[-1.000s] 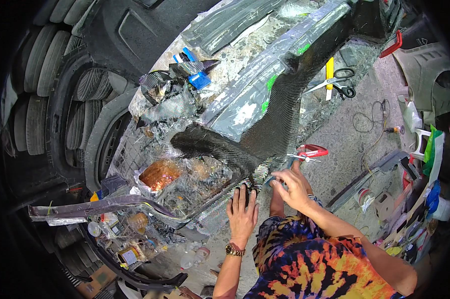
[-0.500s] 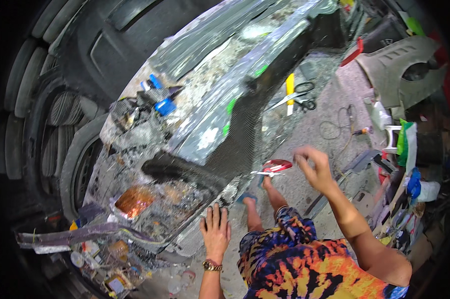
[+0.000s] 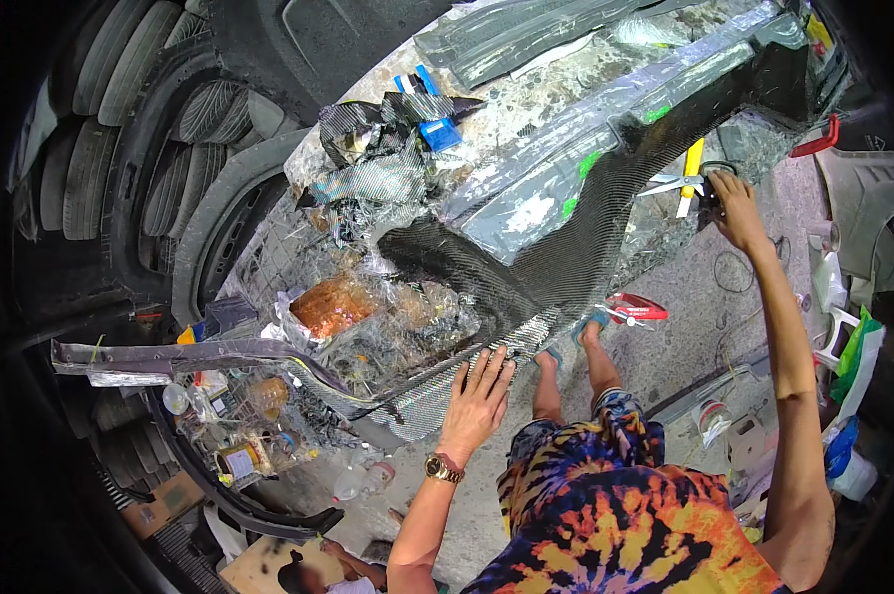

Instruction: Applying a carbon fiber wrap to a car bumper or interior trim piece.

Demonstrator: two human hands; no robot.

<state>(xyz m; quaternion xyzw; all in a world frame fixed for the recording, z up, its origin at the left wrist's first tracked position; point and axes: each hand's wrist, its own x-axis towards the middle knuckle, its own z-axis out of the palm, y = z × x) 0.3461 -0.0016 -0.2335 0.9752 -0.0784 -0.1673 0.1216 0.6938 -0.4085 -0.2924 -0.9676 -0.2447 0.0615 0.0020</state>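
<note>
My left hand (image 3: 474, 406) lies with fingers spread on the edge of a strip of black carbon-fibre weave (image 3: 565, 257), which runs along a grey mould (image 3: 506, 228) with green tape patches. My right hand (image 3: 729, 206) is at the upper right, fingers curled over the black handles of the scissors (image 3: 674, 181), whose blades cross a yellow-handled tool (image 3: 692, 158). A red-handled tool (image 3: 633, 307) lies at the edge of the bench to the right of my left hand. Offcuts of weave (image 3: 368, 178) and a blue object (image 3: 432, 124) lie at the upper left.
Stacked tyres (image 3: 100, 178) and black body panels (image 3: 318, 30) stand at the left. A grey panel (image 3: 862, 198), bags (image 3: 852, 346) and parts crowd the right. Containers and scraps (image 3: 239, 455) lie at the lower left. Another person (image 3: 348, 569) is partly visible at the bottom.
My right hand has moved up and right from beside my left hand to the scissors and closed on their handles. My left hand stays on the weave. The view has shifted.
</note>
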